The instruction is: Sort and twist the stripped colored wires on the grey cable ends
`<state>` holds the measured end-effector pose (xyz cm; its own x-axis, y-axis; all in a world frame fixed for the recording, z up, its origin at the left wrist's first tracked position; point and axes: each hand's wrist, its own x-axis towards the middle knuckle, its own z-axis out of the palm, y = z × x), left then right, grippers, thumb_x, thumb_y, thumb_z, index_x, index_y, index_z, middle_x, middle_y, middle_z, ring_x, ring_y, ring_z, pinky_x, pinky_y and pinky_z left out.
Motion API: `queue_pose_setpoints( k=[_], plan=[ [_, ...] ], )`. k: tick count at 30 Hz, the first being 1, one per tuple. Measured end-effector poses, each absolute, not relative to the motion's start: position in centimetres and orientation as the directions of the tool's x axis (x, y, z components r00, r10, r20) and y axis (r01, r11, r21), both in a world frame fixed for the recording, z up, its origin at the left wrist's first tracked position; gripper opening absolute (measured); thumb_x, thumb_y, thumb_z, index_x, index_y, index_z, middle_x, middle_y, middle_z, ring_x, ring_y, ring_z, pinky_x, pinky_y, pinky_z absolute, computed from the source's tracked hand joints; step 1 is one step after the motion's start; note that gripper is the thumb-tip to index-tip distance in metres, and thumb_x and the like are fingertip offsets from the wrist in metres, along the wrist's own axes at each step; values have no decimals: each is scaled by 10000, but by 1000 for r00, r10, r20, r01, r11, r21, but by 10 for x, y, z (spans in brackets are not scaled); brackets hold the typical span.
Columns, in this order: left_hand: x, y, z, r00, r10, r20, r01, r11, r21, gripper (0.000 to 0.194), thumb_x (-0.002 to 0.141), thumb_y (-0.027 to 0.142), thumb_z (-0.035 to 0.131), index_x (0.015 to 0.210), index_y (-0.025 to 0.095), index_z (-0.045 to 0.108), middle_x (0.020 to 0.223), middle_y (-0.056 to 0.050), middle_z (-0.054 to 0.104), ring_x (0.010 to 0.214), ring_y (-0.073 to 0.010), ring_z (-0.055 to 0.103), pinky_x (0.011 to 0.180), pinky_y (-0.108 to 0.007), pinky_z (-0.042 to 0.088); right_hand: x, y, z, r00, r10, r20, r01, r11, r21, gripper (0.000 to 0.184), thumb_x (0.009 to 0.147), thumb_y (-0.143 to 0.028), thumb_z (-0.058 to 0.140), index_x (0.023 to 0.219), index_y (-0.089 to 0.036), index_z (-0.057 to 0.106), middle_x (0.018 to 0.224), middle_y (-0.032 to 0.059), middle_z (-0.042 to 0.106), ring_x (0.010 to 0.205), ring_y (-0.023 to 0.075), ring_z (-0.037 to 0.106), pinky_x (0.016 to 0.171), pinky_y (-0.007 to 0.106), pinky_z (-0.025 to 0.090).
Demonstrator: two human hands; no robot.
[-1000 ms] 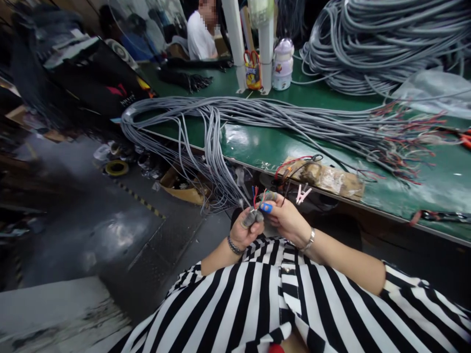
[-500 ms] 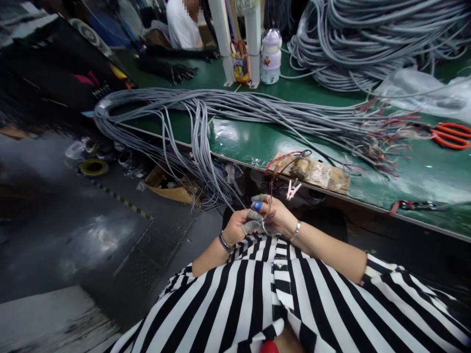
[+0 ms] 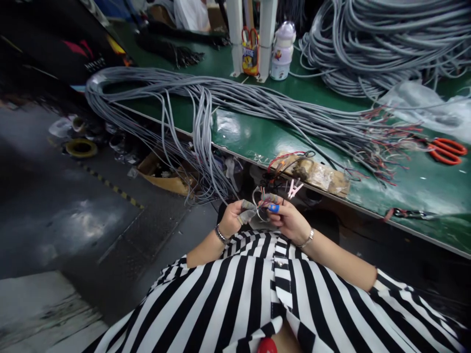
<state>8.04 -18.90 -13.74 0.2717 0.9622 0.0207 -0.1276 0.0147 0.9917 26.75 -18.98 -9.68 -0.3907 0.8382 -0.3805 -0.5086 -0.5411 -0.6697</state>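
Close to my striped shirt, my left hand (image 3: pixel 235 217) pinches a grey cable near its stripped end. Thin coloured wires (image 3: pixel 259 202) fan out between my two hands, with a white strand curling below. My right hand (image 3: pixel 289 218) has its thumb and fingers closed on some of these wires. Grey covers sit on fingertips of both hands, and a blue band wraps one right finger. Just beyond my right hand, a pink clip (image 3: pixel 294 189) stands at the bench edge, beside a taped wooden block (image 3: pixel 320 177) with red and black leads.
A long bundle of grey cables (image 3: pixel 235 93) lies across the green bench (image 3: pixel 243 135) and droops over its front edge. Orange-handled scissors (image 3: pixel 447 150) lie at the right, near frayed wire ends. Behind stand a lidded bottle (image 3: pixel 282 51) and a large cable coil (image 3: pixel 368 54).
My hands have moved apart a little, the right one shifting rightward. The coloured wires now show spread between them. The view has also shifted slightly.
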Motion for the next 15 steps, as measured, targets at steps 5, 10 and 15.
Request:
queue_pose_setpoints(
  k=[5, 10, 15],
  plan=[
    [78, -190, -145, 261, 965, -36, -169, 82, 982, 384, 703, 491, 754, 741, 132, 623, 513, 31, 562, 403, -41, 436, 404, -157, 335, 262, -191, -97, -407, 837, -366, -492, -538, -685, 260, 638, -318, 790, 794, -159, 656, 497, -72, 401, 446, 36, 188, 382, 170, 91],
    [79, -190, -154, 219, 975, -46, -268, 105, 958, 378, 697, 478, 762, 784, 137, 622, 504, 38, 565, 400, -45, 450, 392, -150, 334, 255, -192, -94, -323, 850, -416, -416, -522, -745, 368, 572, -385, 845, 721, -163, 593, 545, -67, 463, 414, 16, 196, 378, 176, 89],
    [85, -189, -154, 162, 982, -94, -343, 145, 928, 373, 677, 456, 786, 789, 144, 618, 521, 36, 586, 411, -52, 487, 390, -141, 349, 253, -198, -94, -275, 920, -281, -330, -364, -871, 365, 627, -460, 807, 775, -187, 615, 582, -43, 517, 470, 67, 373, 431, 198, 306]
  ],
)
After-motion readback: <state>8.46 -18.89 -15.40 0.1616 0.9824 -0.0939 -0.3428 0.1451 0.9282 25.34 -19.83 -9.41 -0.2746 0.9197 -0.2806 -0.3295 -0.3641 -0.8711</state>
